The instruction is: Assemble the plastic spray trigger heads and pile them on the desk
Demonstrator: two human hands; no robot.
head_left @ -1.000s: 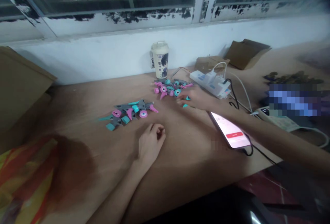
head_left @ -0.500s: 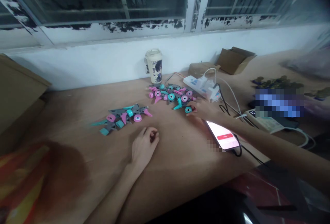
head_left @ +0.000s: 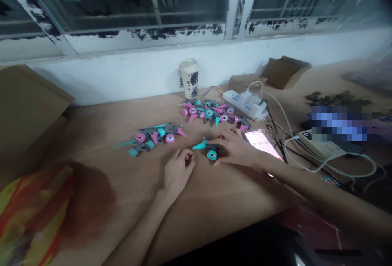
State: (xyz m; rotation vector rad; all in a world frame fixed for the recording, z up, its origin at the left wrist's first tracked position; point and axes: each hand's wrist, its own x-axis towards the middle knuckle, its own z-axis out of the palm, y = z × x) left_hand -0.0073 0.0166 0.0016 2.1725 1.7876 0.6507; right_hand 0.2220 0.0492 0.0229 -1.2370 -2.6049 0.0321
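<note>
The right hand (head_left: 234, 147), palm down, held a teal-and-grey clip (head_left: 211, 154) between thumb and fingers, just beside the left hand (head_left: 178, 169), loosely curled; its contents could not be determined.

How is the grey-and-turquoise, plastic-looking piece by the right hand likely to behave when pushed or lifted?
The grey-and-turquoise piece is probably stiff: its turquoise pointed tip juts out without sagging. It may be light, being small beside the right hand. Its round turquoise part could let it rock, but the tip would likely stop a full roll.
</note>
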